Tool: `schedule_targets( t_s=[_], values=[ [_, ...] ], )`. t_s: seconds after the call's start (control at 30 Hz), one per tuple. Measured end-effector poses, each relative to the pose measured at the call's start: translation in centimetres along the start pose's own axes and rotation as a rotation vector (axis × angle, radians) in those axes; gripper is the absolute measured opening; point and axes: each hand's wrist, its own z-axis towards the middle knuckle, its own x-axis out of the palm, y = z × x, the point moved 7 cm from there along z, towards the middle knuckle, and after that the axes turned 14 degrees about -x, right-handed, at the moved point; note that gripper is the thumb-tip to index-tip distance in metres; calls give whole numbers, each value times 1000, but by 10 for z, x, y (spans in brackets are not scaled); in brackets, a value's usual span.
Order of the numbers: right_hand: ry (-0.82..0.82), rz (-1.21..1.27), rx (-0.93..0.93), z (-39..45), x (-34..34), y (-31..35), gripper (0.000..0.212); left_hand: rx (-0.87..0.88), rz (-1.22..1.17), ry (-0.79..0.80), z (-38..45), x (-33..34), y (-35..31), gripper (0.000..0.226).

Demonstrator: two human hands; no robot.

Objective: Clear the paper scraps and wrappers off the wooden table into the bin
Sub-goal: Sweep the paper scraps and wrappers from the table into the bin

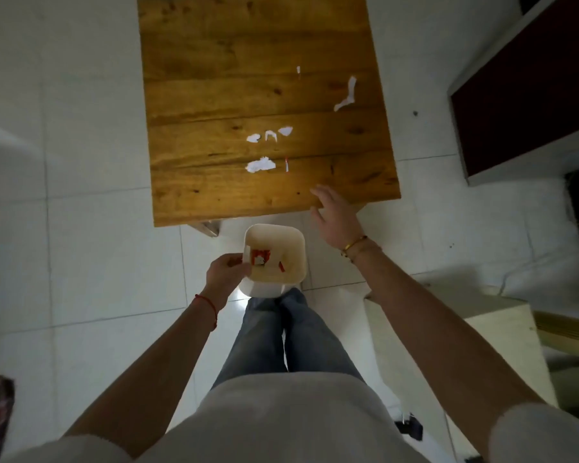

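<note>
A wooden table (234,95) stands in front of me with several white paper scraps on it: a large one (260,165), three small ones around (270,135), and a long strip (346,94) at the right. Two thin red-and-white slivers (286,164) (298,71) also lie on it. A white bin (283,238) sits on the floor at the table's near edge, with red and white wrappers (260,259) inside. My left hand (226,274) grips the bin's left rim. My right hand (335,212) hovers with relaxed fingers over the table's near right edge, holding nothing.
White tiled floor surrounds the table. A dark red panel with a pale frame (528,88) lies at the right. A cream box (475,332) stands at my right side. My legs in jeans (288,335) are just behind the bin.
</note>
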Motion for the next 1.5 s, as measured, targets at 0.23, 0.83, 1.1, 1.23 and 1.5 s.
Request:
schedule_targets(
  t_s=[0.23, 0.83, 1.1, 1.23, 1.5],
  values=[
    [165, -42, -121, 95, 56, -19, 47, -38, -10, -55, 58, 0, 2, 38],
    [321, -253, -330, 138, 174, -59, 50, -116, 17, -55, 183, 31, 13, 38],
    [401, -137, -478, 63, 181, -49, 41, -131, -62, -31, 183, 44, 11, 35],
    [154, -206, -208, 113, 145, -83, 49, -115, -75, -38, 182, 49, 8, 34],
    [309, -295, -219, 137, 152, -102, 54, -116, -127, -58, 181, 54, 9, 32]
  ],
)
